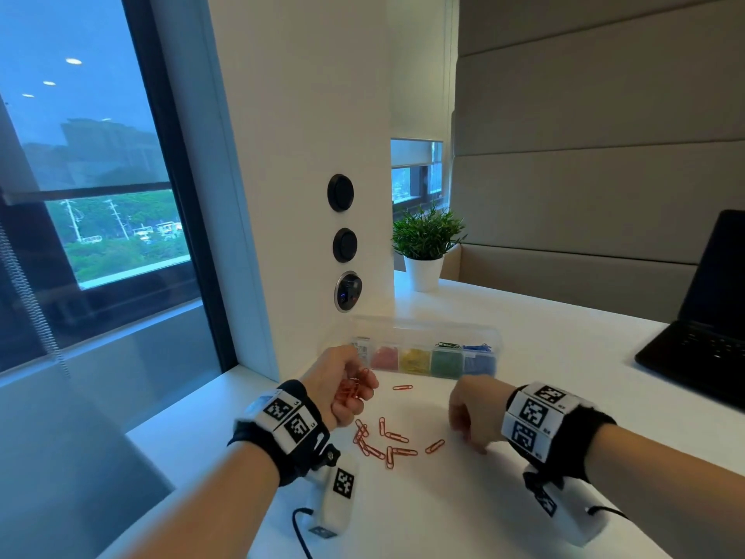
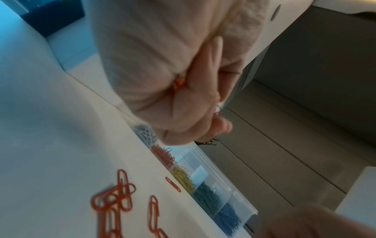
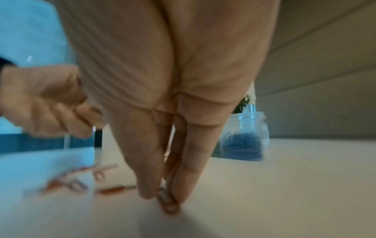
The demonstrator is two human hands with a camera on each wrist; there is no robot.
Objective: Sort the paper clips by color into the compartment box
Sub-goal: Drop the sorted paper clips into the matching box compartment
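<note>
My left hand (image 1: 354,391) hovers palm-up in front of the box, fingers curled round a bunch of red paper clips (image 1: 352,388); one of them shows in the palm (image 2: 179,83). My right hand (image 1: 467,431) points down at the white table, and its fingertips (image 3: 146,193) pinch a single red clip (image 3: 167,201) that touches the surface. Several loose red clips (image 1: 383,439) lie between the hands, and one more (image 1: 402,387) lies nearer the box. The clear compartment box (image 1: 427,336) stands open behind, holding silver, red, yellow, green and blue clips (image 2: 227,217).
A black laptop (image 1: 705,328) sits open at the right. A potted plant (image 1: 425,244) stands behind the box beside a white column with round sockets (image 1: 342,244). A window lies to the left past the table's left edge (image 1: 173,413).
</note>
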